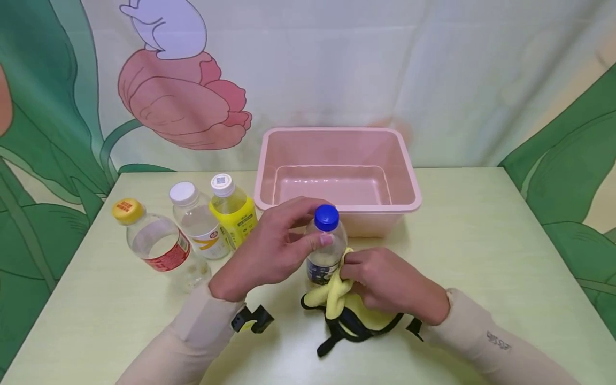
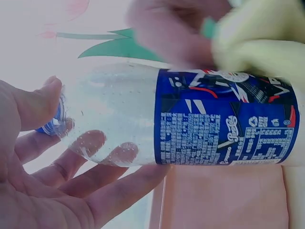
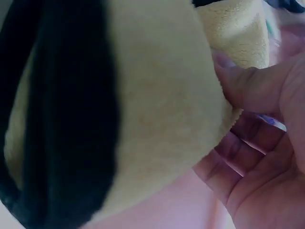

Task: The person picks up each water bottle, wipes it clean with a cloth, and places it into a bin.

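Note:
A clear plastic bottle [image 1: 321,271] with a blue cap [image 1: 326,218] and a blue label stands in front of the pink tub. My left hand [image 1: 274,250] holds it around the neck and shoulder; the left wrist view shows the thumb by the cap and the fingers [image 2: 90,179] behind the clear upper part. My right hand [image 1: 392,280] pinches a yellow cloth [image 1: 368,313] with black edging and a black loop, one fold of it against the bottle's lower side. In the right wrist view the cloth's edge sits between thumb and fingers [image 3: 238,148].
A pink plastic tub [image 1: 337,209] stands at the back of the pale table [image 1: 486,256]. To the left are a yellow-capped bottle [image 1: 168,254], a white-capped clear bottle [image 1: 207,240] and a yellow-labelled bottle [image 1: 239,216]. A printed curtain [image 1: 337,64] hangs behind the table.

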`<state>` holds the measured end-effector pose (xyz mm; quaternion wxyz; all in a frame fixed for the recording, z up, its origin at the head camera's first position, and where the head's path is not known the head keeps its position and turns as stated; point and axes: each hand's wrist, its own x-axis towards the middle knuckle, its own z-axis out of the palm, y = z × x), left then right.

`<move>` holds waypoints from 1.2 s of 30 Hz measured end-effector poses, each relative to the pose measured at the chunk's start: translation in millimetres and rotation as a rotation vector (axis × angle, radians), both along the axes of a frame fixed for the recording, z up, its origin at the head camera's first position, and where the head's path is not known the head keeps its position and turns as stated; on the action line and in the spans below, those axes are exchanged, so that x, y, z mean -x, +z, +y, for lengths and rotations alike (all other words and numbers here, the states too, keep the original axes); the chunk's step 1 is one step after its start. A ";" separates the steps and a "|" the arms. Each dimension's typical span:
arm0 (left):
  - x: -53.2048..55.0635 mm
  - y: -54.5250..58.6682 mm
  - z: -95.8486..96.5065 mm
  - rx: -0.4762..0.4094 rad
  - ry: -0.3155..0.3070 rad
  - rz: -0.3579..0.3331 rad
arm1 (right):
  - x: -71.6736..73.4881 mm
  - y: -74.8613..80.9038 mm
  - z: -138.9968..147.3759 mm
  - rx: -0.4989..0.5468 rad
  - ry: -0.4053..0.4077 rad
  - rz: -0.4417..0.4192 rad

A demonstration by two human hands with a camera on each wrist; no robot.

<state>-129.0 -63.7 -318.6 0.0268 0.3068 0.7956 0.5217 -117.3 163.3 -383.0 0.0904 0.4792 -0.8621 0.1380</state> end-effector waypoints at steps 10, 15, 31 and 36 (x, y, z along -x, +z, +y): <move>-1.2 -0.6 0.0 -0.016 -0.029 -0.004 | 2.8 -37.7 -2.6 -0.113 -0.036 -0.238; -1.8 -0.8 0.9 -0.032 -0.063 -0.030 | 4.0 -43.7 0.7 -0.135 -0.057 -0.314; -3.9 7.3 -4.0 0.060 -0.091 -0.068 | 5.8 24.1 54.4 0.333 0.023 -0.187; -2.3 9.4 -5.3 0.090 -0.091 -0.054 | 3.3 54.4 57.7 0.484 0.016 -0.136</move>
